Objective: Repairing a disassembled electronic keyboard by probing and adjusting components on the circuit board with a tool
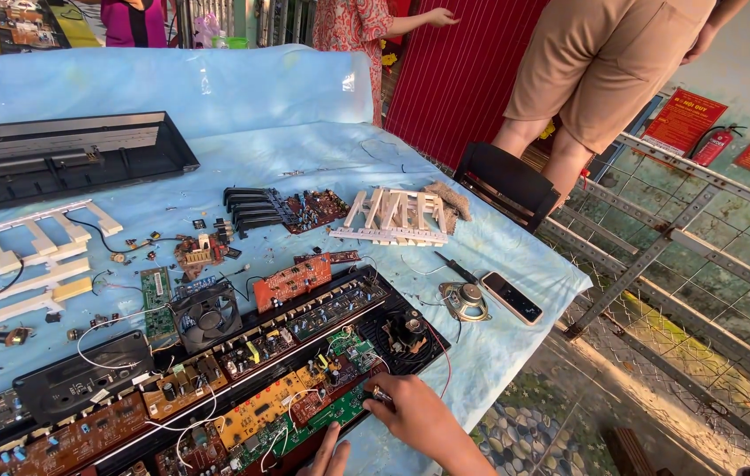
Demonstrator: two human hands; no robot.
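Note:
My right hand (415,414) comes in from the lower right, its fingertips pinched on a small metal part (379,394) at the right end of a green circuit board (340,410). The board lies in an opened black keyboard case (366,291) full of brown and orange circuit boards and wires. Only two spread fingers of my left hand (329,458) show at the bottom edge, resting by the case's front rim. A round speaker (406,335) sits in the case just above my right hand.
The blue-covered table (304,150) bears a fan (206,315), a loose speaker (466,301), a phone (511,297), white key strips (393,216), black keys (252,210) and a black cover (58,159). A dark chair (503,181), standing people (604,62) and metal railing (683,238) lie beyond.

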